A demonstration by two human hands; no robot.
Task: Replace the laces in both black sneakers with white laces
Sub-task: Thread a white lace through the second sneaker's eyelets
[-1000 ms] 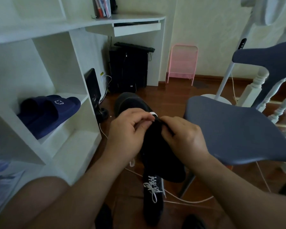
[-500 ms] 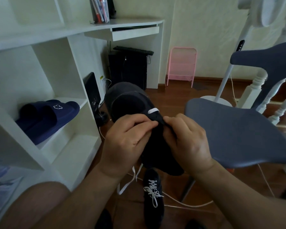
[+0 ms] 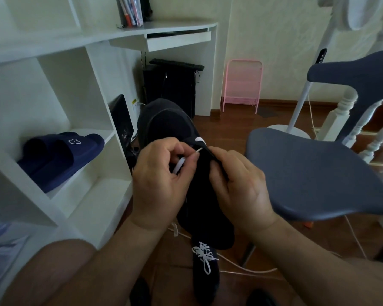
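1. Centrally, black sneaker [image 3: 199,195] held up in mid-air between both hands, toe pointing toward 12 o'clock, heel hanging toward 6 o'clock above the floor.
2. Left hand [image 3: 159,186] at 9 o'clock of the sneaker, thumb and forefinger pinching the white lace [image 3: 181,162] close to its tip, other fingers curled.
3. Lace tip aimed toward 1 o'clock at the eyelet row; whether it has entered an eyelet, cannot tell.
4. Right hand [image 3: 237,184] at 3 o'clock of the sneaker, fingers curled and gripping the upper's edge beside the eyelets.
5. Loose run of the same lace dangling below the left wrist toward 6 o'clock.
6. Second black sneaker [image 3: 206,274] on the wooden floor [image 3: 248,120] at 6 o'clock of the held one, already threaded with a white lace tied in a bow.
7. White cable [image 3: 248,269] trailing across the floor just beside the second sneaker, toward 3 o'clock.
8. Grey chair [image 3: 318,171] at 3 o'clock, its seat close to the right hand.
9. White shelf unit [image 3: 93,89] at 9 o'clock, with navy slippers [image 3: 60,155] lying in one compartment.
10. Pink rack [image 3: 242,85] against the wall at 12 o'clock, near a white desk [image 3: 164,32] with a dark computer tower [image 3: 170,89] beneath.
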